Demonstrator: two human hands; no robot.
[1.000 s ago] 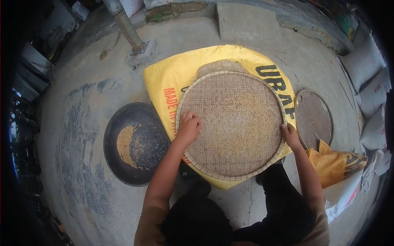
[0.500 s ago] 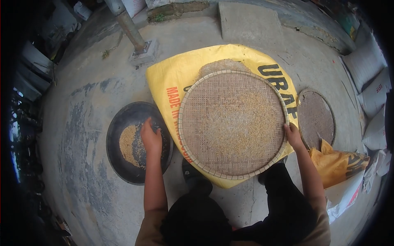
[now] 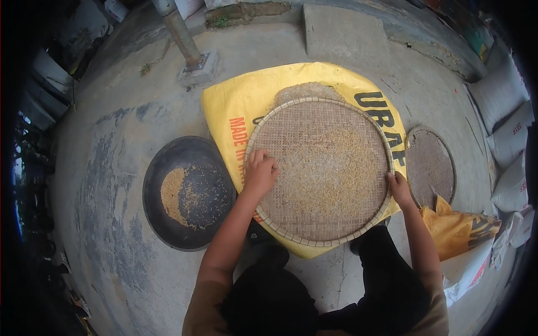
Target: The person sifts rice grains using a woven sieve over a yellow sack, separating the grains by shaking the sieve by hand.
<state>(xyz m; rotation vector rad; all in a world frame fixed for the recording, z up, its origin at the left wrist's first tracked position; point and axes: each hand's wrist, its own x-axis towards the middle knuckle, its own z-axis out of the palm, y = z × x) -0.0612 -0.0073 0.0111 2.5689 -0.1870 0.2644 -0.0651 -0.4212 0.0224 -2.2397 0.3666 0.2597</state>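
A round woven bamboo winnowing tray [image 3: 302, 126] bears a scatter of husked-looking grain [image 3: 342, 168], thickest on its right half. My right hand [image 3: 399, 189] grips the tray's right rim, thumb on top. Over the tray's left edge is my left hand [image 3: 261, 175], fingers curled inward; whatever they may hold is hidden. On the left a black shallow pan [image 3: 162, 151] contains a heap of grain [image 3: 172, 193] with loose kernels spread beside it. Beneath the tray lies a yellow sack [image 3: 227, 103] with printed letters.
A pile of chaff or grain [image 3: 308, 89] shows behind the tray on the sack. To the right are a smaller woven tray [image 3: 430, 162], an orange-yellow bag [image 3: 457, 227] and stacked white sacks [image 3: 501, 95]. A post [image 3: 185, 39] stands on the concrete floor at back left.
My left hand has moved right from above the black pan to the left edge of the winnowing tray, its fingers now more curled. My right hand stays on the rim.
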